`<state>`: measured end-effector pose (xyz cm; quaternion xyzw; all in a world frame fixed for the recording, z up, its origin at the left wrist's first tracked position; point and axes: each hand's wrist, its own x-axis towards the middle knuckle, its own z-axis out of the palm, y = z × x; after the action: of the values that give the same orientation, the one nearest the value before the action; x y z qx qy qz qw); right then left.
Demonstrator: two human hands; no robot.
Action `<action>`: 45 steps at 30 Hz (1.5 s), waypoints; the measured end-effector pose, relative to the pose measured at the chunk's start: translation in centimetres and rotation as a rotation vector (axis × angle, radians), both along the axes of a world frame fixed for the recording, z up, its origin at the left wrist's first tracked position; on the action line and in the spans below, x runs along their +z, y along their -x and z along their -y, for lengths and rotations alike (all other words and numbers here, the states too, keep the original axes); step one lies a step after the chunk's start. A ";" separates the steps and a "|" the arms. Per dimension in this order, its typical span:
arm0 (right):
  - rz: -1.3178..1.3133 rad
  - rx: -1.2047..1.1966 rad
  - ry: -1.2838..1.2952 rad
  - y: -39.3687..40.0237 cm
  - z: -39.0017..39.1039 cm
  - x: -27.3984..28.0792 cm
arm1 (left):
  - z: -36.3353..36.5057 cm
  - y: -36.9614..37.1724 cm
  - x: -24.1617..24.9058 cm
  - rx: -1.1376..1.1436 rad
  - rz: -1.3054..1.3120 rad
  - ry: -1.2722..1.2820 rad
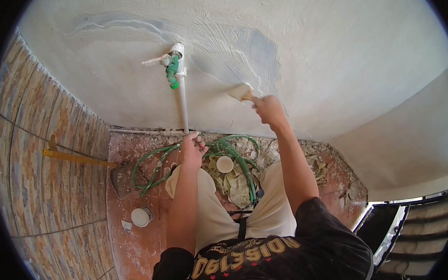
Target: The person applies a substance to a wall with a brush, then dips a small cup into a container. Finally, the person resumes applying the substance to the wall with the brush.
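Observation:
My right hand (269, 111) is closed round the handle of a paintbrush (241, 92), whose wide bristles touch the wall (314, 58). Above the brush the wall bears grey patches with streaks of white coating. My left hand (194, 146) holds nothing that I can see; its fingers are partly curled and apart, near the foot of a white pipe (183, 102). That pipe runs up to a green tap (172, 71) with a white-smeared handle.
A green hose (240, 163) coils on the floor around crumpled sheeting and a white cup (224, 164). A white-lidded can (141, 217) stands at the lower left. A dustpan (123, 180) with a yellow handle leans by the stone-patterned wall (39, 191). Black metal bars (416, 236) are at right.

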<state>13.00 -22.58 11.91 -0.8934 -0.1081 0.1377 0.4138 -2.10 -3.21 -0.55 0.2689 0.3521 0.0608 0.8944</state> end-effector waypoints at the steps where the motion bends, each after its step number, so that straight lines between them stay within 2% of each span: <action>1: 0.007 0.017 -0.103 0.9 -2.5 2.5 | 0.0 0.1 0.2 0.014 -0.021 -0.016; 3: 0.003 0.040 -0.209 1.9 -6.0 4.6 | -0.3 0.4 0.3 0.029 -0.017 -0.024; 5: 0.256 0.075 -0.320 2.0 -7.6 5.2 | -0.6 0.7 0.3 0.036 -0.010 -0.027; 6: 0.256 0.070 -0.320 1.9 -7.4 4.8 | -0.7 0.7 0.2 0.035 0.002 -0.028; 8: 0.390 0.059 -0.173 1.4 -6.2 2.4 | -0.6 0.6 0.2 0.025 0.017 -0.025; 12: 0.299 0.004 0.163 -1.6 1.7 -7.7 | -0.5 0.8 0.2 0.032 0.017 -0.004; 14: 0.308 -0.097 0.322 -2.9 6.9 -13.2 | -0.4 0.6 0.2 0.039 0.039 0.008; 15: 0.315 -0.096 0.328 -3.0 8.5 -14.2 | -0.3 0.6 0.4 0.027 0.037 0.003; 17: 0.194 -0.314 0.446 -3.2 10.4 -15.0 | -0.3 0.3 0.5 0.011 0.040 -0.001; 18: 0.195 -0.318 0.449 -3.1 9.8 -13.2 | -0.3 0.2 0.4 0.003 0.039 0.003; 20: -0.092 -0.222 0.106 -1.8 5.5 -5.2 | 0.0 0.3 0.2 -0.009 0.031 0.003; 22: -0.093 -0.147 -0.083 -0.7 1.0 1.0 | -0.1 0.3 0.2 0.017 0.033 -0.001; 24: 0.061 -0.019 -0.256 1.8 -2.8 6.1 | -0.3 0.4 0.1 0.033 0.014 -0.014; 25: 0.057 -0.018 -0.262 2.3 -4.1 7.1 | -0.4 0.4 0.1 0.043 -0.002 -0.015; 26: 0.224 0.040 -0.303 2.4 -5.2 7.9 | -0.5 0.4 0.1 0.043 -0.003 -0.020; 27: 0.391 0.096 -0.342 2.3 -5.7 8.2 | -0.5 0.5 0.1 0.044 -0.002 -0.015; 29: 0.450 0.054 -0.291 1.0 -5.4 6.2 | -0.5 0.6 0.0 0.037 -0.006 -0.010; 32: 0.476 -0.001 -0.089 -0.7 -2.4 -0.8 | -0.5 0.5 0.2 0.027 0.008 -0.009; 36: 0.251 -0.154 0.207 -1.1 6.0 -12.8 | -0.2 0.7 0.6 0.028 0.017 0.001; 38: -0.029 -0.379 0.238 -1.3 9.2 -16.2 | -0.2 0.5 0.7 0.024 0.021 -0.001; 41: -0.031 -0.445 0.112 -1.1 8.0 -13.6 | -0.2 0.2 0.1 0.022 0.019 0.011; 45: -0.130 -0.137 -0.149 0.8 -1.6 -0.4 | -0.1 0.4 0.3 0.009 0.011 -0.017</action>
<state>12.19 -20.98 11.50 -0.8545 -0.0296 0.1581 0.4938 -2.46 -3.15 -0.25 0.2747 0.3480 0.0694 0.8936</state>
